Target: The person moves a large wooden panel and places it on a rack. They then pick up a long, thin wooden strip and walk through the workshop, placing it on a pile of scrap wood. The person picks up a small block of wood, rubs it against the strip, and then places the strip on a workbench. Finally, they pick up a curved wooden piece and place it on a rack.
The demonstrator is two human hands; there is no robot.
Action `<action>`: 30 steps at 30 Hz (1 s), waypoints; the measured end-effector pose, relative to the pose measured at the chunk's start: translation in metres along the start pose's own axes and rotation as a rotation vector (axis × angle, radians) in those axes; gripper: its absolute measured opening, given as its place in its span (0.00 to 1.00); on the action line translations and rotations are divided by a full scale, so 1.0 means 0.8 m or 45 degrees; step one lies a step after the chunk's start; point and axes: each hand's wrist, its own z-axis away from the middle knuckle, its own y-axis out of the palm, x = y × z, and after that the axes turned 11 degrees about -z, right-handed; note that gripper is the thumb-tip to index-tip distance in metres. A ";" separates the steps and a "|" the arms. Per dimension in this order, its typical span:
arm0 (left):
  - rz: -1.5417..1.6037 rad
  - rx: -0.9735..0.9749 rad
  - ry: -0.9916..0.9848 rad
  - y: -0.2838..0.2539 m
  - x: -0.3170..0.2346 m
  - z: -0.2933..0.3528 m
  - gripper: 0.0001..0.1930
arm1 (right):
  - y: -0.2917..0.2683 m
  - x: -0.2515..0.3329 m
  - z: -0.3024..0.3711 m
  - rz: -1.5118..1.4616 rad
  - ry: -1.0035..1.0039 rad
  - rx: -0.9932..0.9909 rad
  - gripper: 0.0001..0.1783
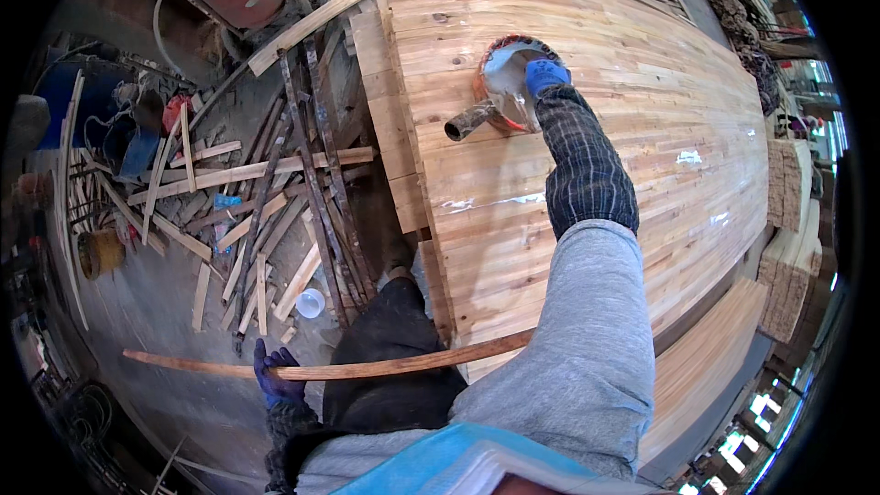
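My left hand point(278, 374), in a dark purple glove, is closed round a long, narrow wooden strip point(394, 370). The strip runs across my lap, and its right end passes behind my grey sleeve. My right hand point(547, 76), in a blue glove, reaches into an orange bucket point(480, 84) with white, glue-like stuff inside. Its fingers are hidden from view there. A short brownish tube point(470, 120) sticks out at the bucket's near left side. Under the bucket lies a broad panel point(500, 257) of joined wooden strips, with white smears on its surface.
Scrap wood pieces point(261, 220) and rusty metal bars point(323, 156) lie at the left, beside a white cup point(310, 302) on the floor. A long board point(367, 5) slants across the far side. Stacked timber point(786, 247) stands at the right.
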 end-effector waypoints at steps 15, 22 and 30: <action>-0.082 0.197 0.066 0.033 -0.006 0.004 0.14 | -0.033 -0.031 -0.024 -0.219 -0.282 -0.176 0.15; 0.015 0.054 0.016 0.031 0.002 0.005 0.14 | -0.034 -0.010 -0.012 -0.919 -0.086 -0.032 0.18; 0.091 0.033 0.018 -0.003 0.013 -0.008 0.12 | 0.031 -0.016 0.030 -1.047 -0.334 -0.480 0.18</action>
